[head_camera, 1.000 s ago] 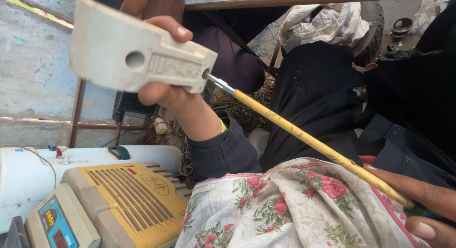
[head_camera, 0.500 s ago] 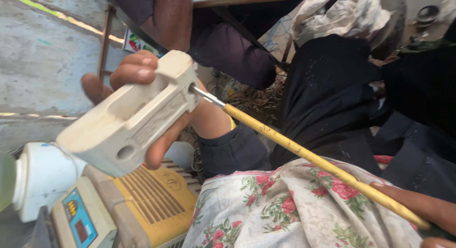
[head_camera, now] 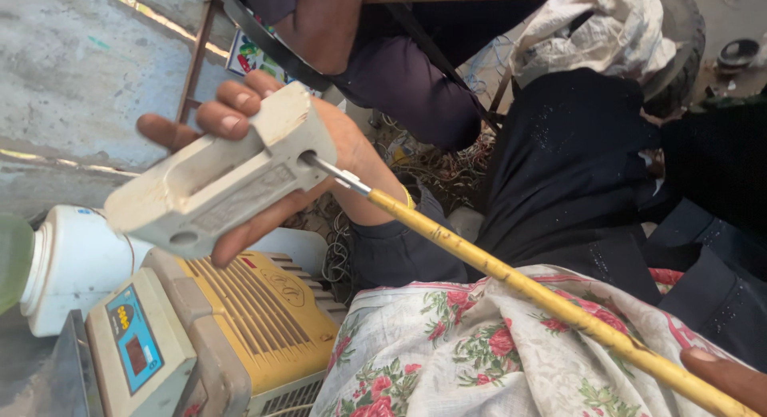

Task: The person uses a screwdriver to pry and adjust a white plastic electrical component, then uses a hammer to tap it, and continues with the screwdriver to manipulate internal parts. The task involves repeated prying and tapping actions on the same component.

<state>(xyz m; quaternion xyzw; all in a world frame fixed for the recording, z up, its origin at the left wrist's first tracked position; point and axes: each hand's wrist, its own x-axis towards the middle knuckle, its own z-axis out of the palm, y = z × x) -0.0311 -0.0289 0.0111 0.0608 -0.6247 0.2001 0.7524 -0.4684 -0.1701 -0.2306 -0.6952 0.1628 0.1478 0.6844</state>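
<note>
My left hand (head_camera: 319,157) grips a cream-coloured plastic part (head_camera: 216,177), a blocky piece with a slot and a round hole, held up and tilted. A long screwdriver with a yellow handle (head_camera: 543,297) has its metal tip (head_camera: 335,172) pushed into a hole in the part's side. Only a bit of my right hand (head_camera: 731,377) shows at the lower right corner, on the far end of the yellow handle. A floral cloth (head_camera: 479,353) lies over my lap beneath the screwdriver.
A yellow and cream appliance (head_camera: 232,329) with a small display panel sits at lower left, a white plastic container (head_camera: 72,265) beside it. Another person's arm in a dark sleeve (head_camera: 399,57) reaches in at the top. Tangled wires (head_camera: 431,157) and dark cloth lie behind.
My left hand has turned and lowered the cream part, which now points down to the left with its slot facing up. The screwdriver tip stays in the part.
</note>
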